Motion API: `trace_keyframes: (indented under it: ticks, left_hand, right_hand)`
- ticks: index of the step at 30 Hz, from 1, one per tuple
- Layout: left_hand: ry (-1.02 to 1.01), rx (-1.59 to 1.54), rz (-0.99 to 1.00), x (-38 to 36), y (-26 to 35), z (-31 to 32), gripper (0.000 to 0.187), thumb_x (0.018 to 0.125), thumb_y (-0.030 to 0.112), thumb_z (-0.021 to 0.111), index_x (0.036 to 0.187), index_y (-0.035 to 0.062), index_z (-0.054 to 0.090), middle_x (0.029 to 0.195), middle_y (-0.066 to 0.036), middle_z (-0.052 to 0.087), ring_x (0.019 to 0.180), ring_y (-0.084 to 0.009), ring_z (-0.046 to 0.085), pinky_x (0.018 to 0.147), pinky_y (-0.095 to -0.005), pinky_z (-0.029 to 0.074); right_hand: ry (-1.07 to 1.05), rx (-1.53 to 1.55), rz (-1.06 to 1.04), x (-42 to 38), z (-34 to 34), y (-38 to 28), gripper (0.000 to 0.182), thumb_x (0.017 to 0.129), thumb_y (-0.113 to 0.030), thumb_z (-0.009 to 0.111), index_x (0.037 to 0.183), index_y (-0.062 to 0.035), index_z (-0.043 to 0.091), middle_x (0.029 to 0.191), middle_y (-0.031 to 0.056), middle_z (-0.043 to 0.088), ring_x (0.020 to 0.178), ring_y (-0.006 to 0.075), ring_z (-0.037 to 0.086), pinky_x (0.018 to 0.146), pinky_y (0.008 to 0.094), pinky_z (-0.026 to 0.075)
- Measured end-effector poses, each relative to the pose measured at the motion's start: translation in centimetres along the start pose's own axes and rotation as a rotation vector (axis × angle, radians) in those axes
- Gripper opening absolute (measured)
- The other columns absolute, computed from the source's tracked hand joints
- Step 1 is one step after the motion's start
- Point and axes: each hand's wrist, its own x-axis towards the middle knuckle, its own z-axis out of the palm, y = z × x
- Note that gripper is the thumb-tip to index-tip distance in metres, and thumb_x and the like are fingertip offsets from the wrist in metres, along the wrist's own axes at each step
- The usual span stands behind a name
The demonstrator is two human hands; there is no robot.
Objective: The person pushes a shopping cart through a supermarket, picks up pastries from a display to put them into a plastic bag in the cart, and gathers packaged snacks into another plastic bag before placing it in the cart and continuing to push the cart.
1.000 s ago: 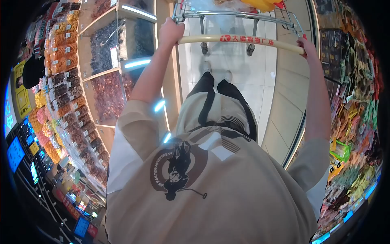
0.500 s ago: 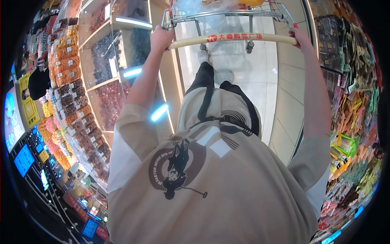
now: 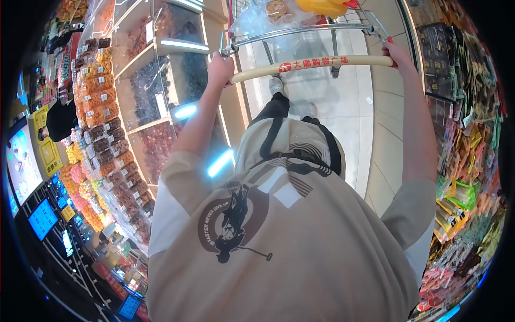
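Note:
A shopping cart (image 3: 300,33) stands in front of me, cut off by the top edge of the head view. Its cream handle bar (image 3: 314,63) carries red lettering. My left hand (image 3: 220,70) is wrapped round the bar's left end, and my right hand (image 3: 396,53) grips the right end near a red cap. Inside the basket lie a cloudy clear plastic bag (image 3: 257,22), a round tan item (image 3: 277,9) and a yellow object (image 3: 322,6) with a bit of red. The front of the cart is out of view.
Glass-fronted bins (image 3: 155,80) of dried goods line the left, beside stacked clear tubs (image 3: 99,96) of snacks. Hanging packets (image 3: 472,155) crowd the right side. Pale floor tiles (image 3: 343,129) run beneath the cart. A person in black (image 3: 61,119) is at far left.
The cart handle and both hands sit slightly lower in view, and more of the basket's contents shows. The shelves on the left have shifted a little rightward. Both hands keep their hold.

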Motion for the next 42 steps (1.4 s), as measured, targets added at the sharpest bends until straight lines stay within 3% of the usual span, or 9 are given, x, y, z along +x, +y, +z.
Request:
trace_keyframes:
  ticks: [18,24,27,33,36,42]
  left_hand:
    - [0.041,0.113,0.049,0.5,0.0,-0.1,0.025,0.088,0.015,0.045,0.104,-0.0032,0.053,0.100,-0.027,0.062,0.097,-0.0410,0.059,0.086,-0.0459,0.047]
    - [0.087,0.117,0.041,1.3,-0.6,0.1,0.027,0.089,0.017,0.043,0.104,-0.0032,0.054,0.101,-0.028,0.061,0.097,-0.0420,0.059,0.087,-0.0462,0.047]
    - [0.030,0.081,0.002,1.2,-0.2,-0.7,0.029,0.089,0.017,0.042,0.105,-0.0039,0.053,0.102,-0.028,0.061,0.099,-0.0424,0.059,0.088,-0.0466,0.046]
    - [0.058,0.111,0.082,2.2,-1.3,0.0,0.030,0.089,0.018,0.042,0.106,-0.0052,0.052,0.105,-0.029,0.059,0.101,-0.0434,0.057,0.088,-0.0476,0.046]
    - [0.031,0.075,0.065,2.2,-1.3,-0.4,0.029,0.089,0.018,0.042,0.105,-0.0051,0.052,0.104,-0.029,0.060,0.102,-0.0434,0.057,0.088,-0.0475,0.045]
    - [0.038,0.091,0.044,2.3,-1.3,-0.3,0.028,0.089,0.017,0.043,0.105,-0.0040,0.053,0.104,-0.029,0.060,0.102,-0.0424,0.057,0.089,-0.0471,0.045]
  right_hand:
    - [-0.079,-0.016,-0.021,0.9,0.0,-1.7,0.024,0.084,-0.032,0.058,0.082,-0.0085,0.058,0.069,-0.0017,0.054,0.060,0.0082,0.052,0.053,0.0229,0.042]
    - [-0.009,-0.005,-0.031,-0.1,0.8,-2.0,0.023,0.084,-0.032,0.059,0.083,-0.0089,0.058,0.069,-0.0020,0.054,0.059,0.0080,0.051,0.052,0.0232,0.041]
    - [-0.046,-0.009,-0.039,2.4,0.5,-0.5,0.030,0.082,-0.035,0.059,0.092,-0.0058,0.061,0.080,0.0014,0.060,0.071,0.0114,0.059,0.062,0.0266,0.049]
    - [-0.010,-0.047,0.001,0.2,0.9,-2.1,0.030,0.080,-0.035,0.061,0.089,-0.0059,0.062,0.081,0.0022,0.060,0.073,0.0118,0.059,0.061,0.0294,0.050]
    - [0.024,-0.046,-0.021,0.8,1.5,-1.9,0.024,0.084,-0.032,0.060,0.082,-0.0086,0.060,0.068,-0.0024,0.054,0.059,0.0085,0.052,0.050,0.0245,0.042]
    - [-0.035,-0.034,-0.012,1.6,1.1,-1.9,0.026,0.084,-0.034,0.058,0.085,-0.0080,0.060,0.070,-0.0021,0.055,0.060,0.0088,0.053,0.053,0.0241,0.043]
